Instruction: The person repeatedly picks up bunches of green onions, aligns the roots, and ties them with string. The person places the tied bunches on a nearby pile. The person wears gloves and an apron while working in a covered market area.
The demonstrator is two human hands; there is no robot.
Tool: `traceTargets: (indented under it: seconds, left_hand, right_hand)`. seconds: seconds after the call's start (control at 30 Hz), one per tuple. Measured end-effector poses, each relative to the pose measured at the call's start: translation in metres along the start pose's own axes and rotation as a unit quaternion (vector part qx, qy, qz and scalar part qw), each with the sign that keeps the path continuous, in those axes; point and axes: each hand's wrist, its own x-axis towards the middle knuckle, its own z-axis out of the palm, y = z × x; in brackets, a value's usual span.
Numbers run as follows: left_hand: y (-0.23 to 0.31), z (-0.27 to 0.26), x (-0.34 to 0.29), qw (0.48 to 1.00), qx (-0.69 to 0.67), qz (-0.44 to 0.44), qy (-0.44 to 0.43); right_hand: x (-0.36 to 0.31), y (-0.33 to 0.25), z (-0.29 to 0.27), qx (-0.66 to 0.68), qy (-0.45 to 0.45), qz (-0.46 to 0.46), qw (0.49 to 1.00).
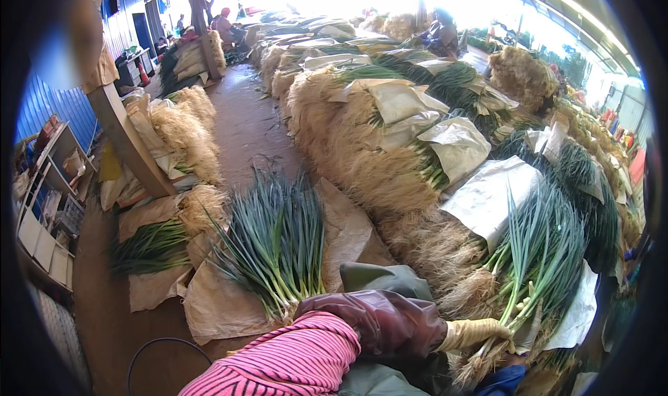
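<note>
My left arm, in a pink striped sleeve with a brown sleeve cover, reaches across to the right. At its end my left hand (480, 334), in a pale yellow glove, closes round the lower stalks of some green onions (523, 305). Their long green leaves fan upward and their pale roots hang below the hand. My right hand does not show. Left of the arm, a loose bunch of green onions (275, 236) lies on brown sacking (226, 295), leaves pointing away from me. A white sheet (494, 195) covers part of the pile beside the held stalks.
A long stack of green onion bundles (355, 138), roots outward, runs away along the right. More wrapped bundles (184, 124) lie at the left by a wooden post (129, 138). A shelf rack (52, 201) stands far left. Other people (223, 27) are in the background.
</note>
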Motion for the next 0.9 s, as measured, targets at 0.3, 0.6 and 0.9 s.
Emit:
traceTargets:
  seconds: [0.3, 0.6, 0.9]
  left_hand:
    - [-0.002, -0.004, 0.012, 0.989, -0.106, -0.041, 0.096]
    - [0.006, -0.025, 0.026, 0.977, -0.008, 0.102, 0.188]
    - [0.032, 0.014, 0.004, 0.984, -0.078, 0.029, 0.156]
  right_hand:
    - [0.025, 0.015, -0.007, -0.283, 0.016, -0.163, 0.945]
    - [-0.018, 0.006, 0.026, -0.216, 0.005, -0.169, 0.962]
    - [-0.040, -0.038, 0.006, -0.051, -0.047, -0.113, 0.991]
